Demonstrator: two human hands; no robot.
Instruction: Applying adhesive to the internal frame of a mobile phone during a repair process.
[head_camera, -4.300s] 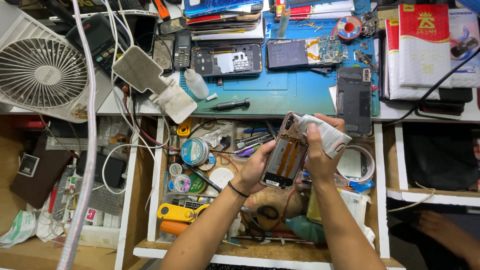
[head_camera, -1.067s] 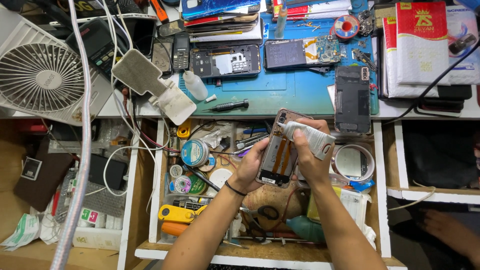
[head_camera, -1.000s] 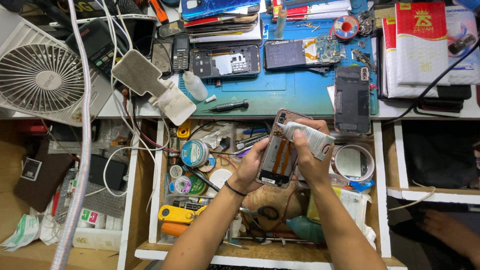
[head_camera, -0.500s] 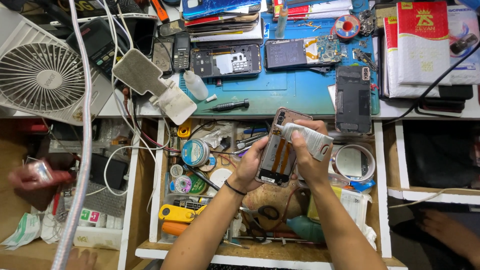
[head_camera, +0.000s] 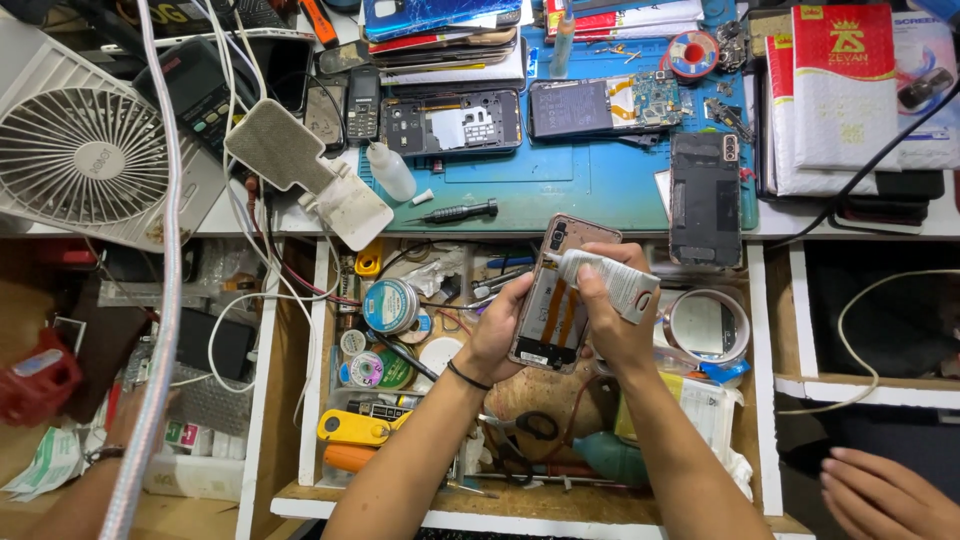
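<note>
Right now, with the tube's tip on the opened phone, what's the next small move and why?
Probably draw the white tube slowly along the edge of the opened phone: the right hand holds its tip at the frame's upper part, while the left hand steadies the phone over the drawer.

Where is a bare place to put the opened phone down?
The blue mat is bare between the black screwdriver and the dark phone. The open drawer below both hands is crowded with tape rolls and tools.
</note>
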